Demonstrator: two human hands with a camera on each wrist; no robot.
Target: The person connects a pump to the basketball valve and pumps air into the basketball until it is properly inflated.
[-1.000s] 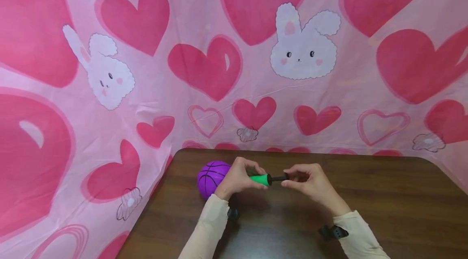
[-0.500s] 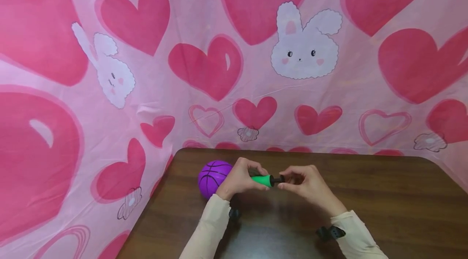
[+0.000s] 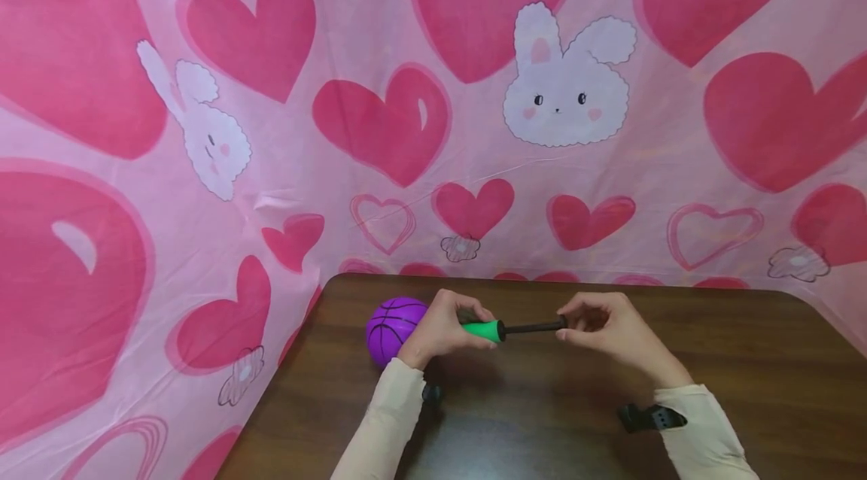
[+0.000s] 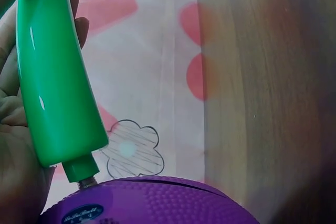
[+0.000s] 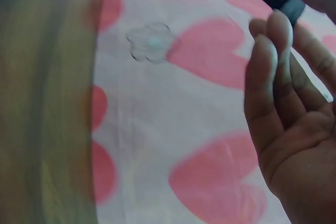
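Observation:
A green hand pump (image 3: 485, 330) lies almost level in my left hand (image 3: 442, 326), whose fingers and thumb wrap its barrel. In the left wrist view the barrel (image 4: 60, 82) narrows to a metal needle (image 4: 87, 182) that meets the top of a purple ball (image 4: 173, 203). My right hand (image 3: 612, 326) pinches the black end knob (image 5: 292, 9) of the plunger rod (image 3: 531, 328), which is drawn far out of the barrel. In the head view the ball (image 3: 393, 329) sits on the table, partly hidden behind my left hand.
The brown wooden table (image 3: 745, 360) reaches back to a pink cloth (image 3: 474, 149) printed with hearts and rabbits. The same cloth hangs along the left side. A dark wrist camera (image 3: 650, 417) is strapped below the right hand.
The plunger first slid inward as my right hand came left, then my right hand pulled it out to the right, baring more rod. My left hand and the ball stay nearly in place.

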